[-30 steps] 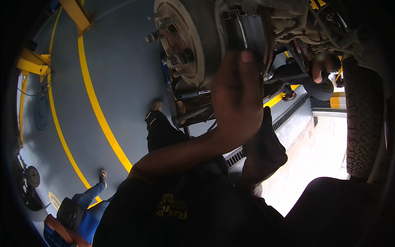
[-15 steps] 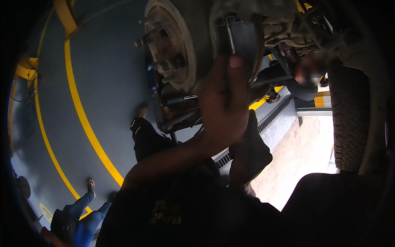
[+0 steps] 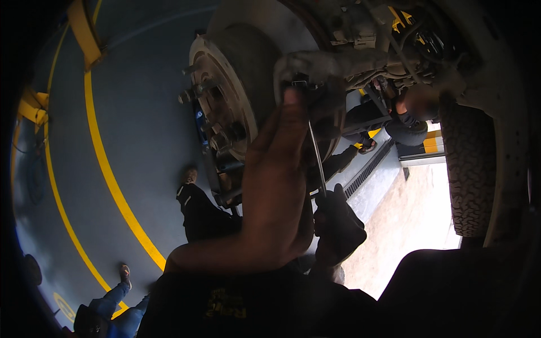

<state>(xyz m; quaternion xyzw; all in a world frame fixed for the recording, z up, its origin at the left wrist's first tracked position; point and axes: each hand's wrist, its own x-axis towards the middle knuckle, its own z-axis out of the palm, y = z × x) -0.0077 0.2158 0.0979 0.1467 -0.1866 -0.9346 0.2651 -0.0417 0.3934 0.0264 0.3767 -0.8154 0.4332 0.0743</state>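
My bare left hand [image 3: 276,174] reaches up to the brake caliper bracket [image 3: 284,67], its fingers pressed together. The thumb tip rests just below a small metal clip [image 3: 299,84] on the bracket; what lies under the fingertips is hidden. Lower and to the right, my right hand [image 3: 338,225] in a dark glove is closed round a screwdriver [image 3: 315,149]. The thin metal shaft points up toward the bracket behind my left hand, and the handle is hidden in the glove. Left of the bracket is the rusty wheel hub [image 3: 217,96] with protruding studs.
A knobbly tyre [image 3: 476,169] stands at the right. Beyond the axle another person [image 3: 408,118] crouches. A yellow lift post [image 3: 87,34] rises at the upper left. Yellow lines [image 3: 107,163] cross the grey floor, and a person in jeans [image 3: 112,298] is at the lower left.
My left hand has moved up to the clip on the bracket, its thumb now just below it. My right hand has risen slightly, and the screwdriver shaft now shows more fully. The view has shifted somewhat.
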